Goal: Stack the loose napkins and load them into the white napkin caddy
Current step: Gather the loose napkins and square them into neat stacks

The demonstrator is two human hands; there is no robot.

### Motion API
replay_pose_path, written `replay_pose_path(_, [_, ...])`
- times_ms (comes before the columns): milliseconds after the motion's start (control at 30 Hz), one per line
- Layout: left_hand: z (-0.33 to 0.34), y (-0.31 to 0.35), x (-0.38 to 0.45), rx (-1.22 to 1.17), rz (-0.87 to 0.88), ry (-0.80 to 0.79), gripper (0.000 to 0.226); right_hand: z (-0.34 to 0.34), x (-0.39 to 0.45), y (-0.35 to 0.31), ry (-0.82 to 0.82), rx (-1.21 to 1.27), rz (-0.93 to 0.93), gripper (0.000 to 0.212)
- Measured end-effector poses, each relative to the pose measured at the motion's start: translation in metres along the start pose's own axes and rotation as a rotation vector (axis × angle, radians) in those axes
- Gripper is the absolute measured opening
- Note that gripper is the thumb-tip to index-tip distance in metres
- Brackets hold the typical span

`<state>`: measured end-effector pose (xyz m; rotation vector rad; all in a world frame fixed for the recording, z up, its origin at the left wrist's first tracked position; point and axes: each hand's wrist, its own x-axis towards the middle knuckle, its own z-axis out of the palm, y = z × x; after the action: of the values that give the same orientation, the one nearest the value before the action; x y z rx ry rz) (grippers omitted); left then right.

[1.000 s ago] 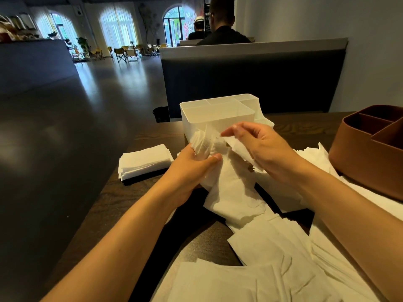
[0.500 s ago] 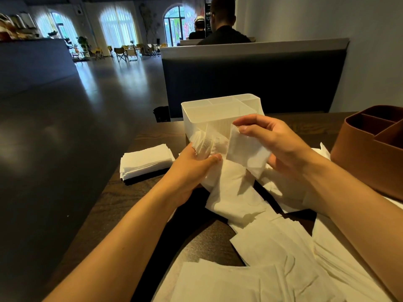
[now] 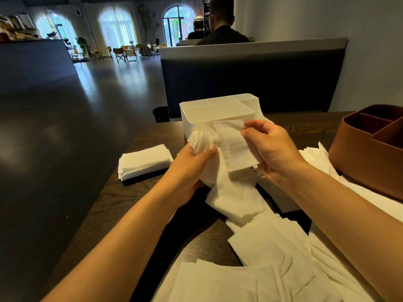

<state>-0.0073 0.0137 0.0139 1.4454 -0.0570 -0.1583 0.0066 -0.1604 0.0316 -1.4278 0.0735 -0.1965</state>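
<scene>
Worktop [image 3: 130, 205]: caddy [image 3: 218, 114] at 12 o'clock, far side. Neat napkin stack [image 3: 145, 159] at 10 o'clock, left of the caddy. Second caddy [image 3: 368, 153] at 2 o'clock, right edge, resting on napkins. Loose napkins [image 3: 272, 253] spread from 3 to 6 o'clock, near side. Left hand [image 3: 189, 168] and right hand [image 3: 272, 151] at centre, just before the caddy, with a napkin bundle [image 3: 231, 149] between them. Booth partition [image 3: 250, 79] behind the worktop at 12 o'clock.

Loose white napkins [image 3: 272, 253] lie scattered before the upright, empty white caddy [image 3: 218, 112].
</scene>
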Motion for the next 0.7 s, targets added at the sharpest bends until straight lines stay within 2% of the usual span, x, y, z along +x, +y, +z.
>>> replay_pose_path(100, [0.003, 0.003, 0.000, -0.046, -0.040, -0.039, 0.042, 0.005, -0.002, 0.007, 0.002, -0.077, -0.043, 0.025])
replay_pose_path(233, [0.003, 0.001, -0.004, 0.025, 0.055, -0.123, 0.031, 0.011, -0.004, 0.015, -0.040, -0.140, -0.046, 0.029])
replay_pose_path(367, [-0.002, -0.008, -0.001, 0.062, 0.124, -0.105, 0.044, 0.011, -0.006, 0.015, -0.077, -0.133, -0.064, 0.031])
replay_pose_path(400, [-0.003, -0.009, 0.000, 0.065, 0.137, -0.094, 0.043, 0.010, -0.005, 0.013, -0.076, -0.201, -0.116, 0.031])
replay_pose_path(467, [-0.004, -0.007, 0.002, 0.053, 0.156, -0.070, 0.043, 0.003, -0.001, 0.003, -0.076, -0.552, -0.280, 0.037])
replay_pose_path(533, [-0.006, -0.007, 0.004, 0.030, 0.159, -0.028, 0.044, -0.007, 0.003, -0.010, -0.198, -0.832, -0.301, 0.059])
replay_pose_path(600, [-0.008, -0.006, 0.007, 0.015, 0.156, 0.016, 0.044, -0.020, 0.005, -0.019, -0.412, -0.949, -0.130, 0.082])
replay_pose_path(633, [-0.009, -0.006, 0.008, 0.013, 0.154, 0.030, 0.045, -0.024, 0.004, -0.020, -0.519, -1.006, -0.063, 0.085])
replay_pose_path(700, [-0.009, -0.007, 0.009, 0.014, 0.150, 0.050, 0.045, -0.029, 0.003, -0.017, -0.668, -1.137, -0.045, 0.085])
